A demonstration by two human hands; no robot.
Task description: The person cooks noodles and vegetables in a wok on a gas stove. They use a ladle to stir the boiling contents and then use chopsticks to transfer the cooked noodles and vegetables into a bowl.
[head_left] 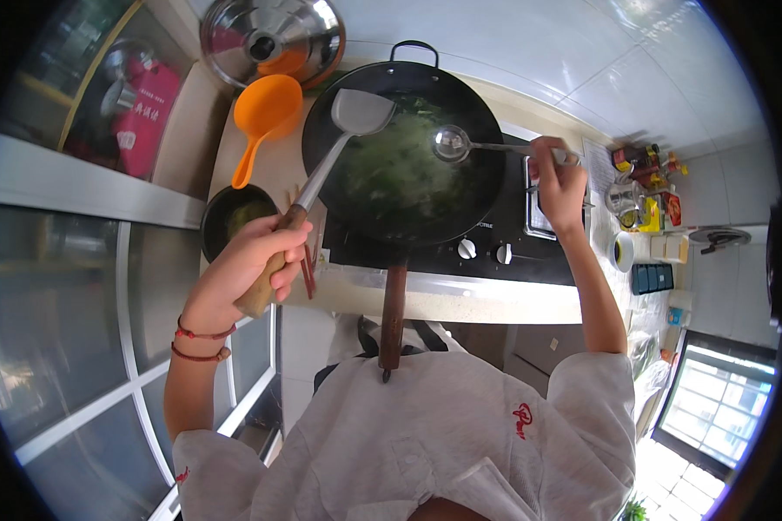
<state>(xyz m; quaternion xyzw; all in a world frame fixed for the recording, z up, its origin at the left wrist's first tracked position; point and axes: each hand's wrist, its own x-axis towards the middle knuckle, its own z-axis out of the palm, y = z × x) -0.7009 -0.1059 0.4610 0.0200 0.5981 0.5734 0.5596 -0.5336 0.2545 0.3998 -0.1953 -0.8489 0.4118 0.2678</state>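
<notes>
The left grip (274,254) is curled closed round a grey, wood-handled spatula (363,112), the right grip (558,182) round a shiny ladle (450,145), both over the far black wok (484,193), its contents (400,169) hazy green.

Spatula handle (260,292): smooth wood; ladle (451,145): glossy metal.

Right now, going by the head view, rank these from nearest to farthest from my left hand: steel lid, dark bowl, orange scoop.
1. Dark bowl: right by the left hand, just above it in the picture.
2. Orange scoop: farther up, left of the wok.
3. Steel lid: farthest, at the top edge, beyond the scoop.
</notes>
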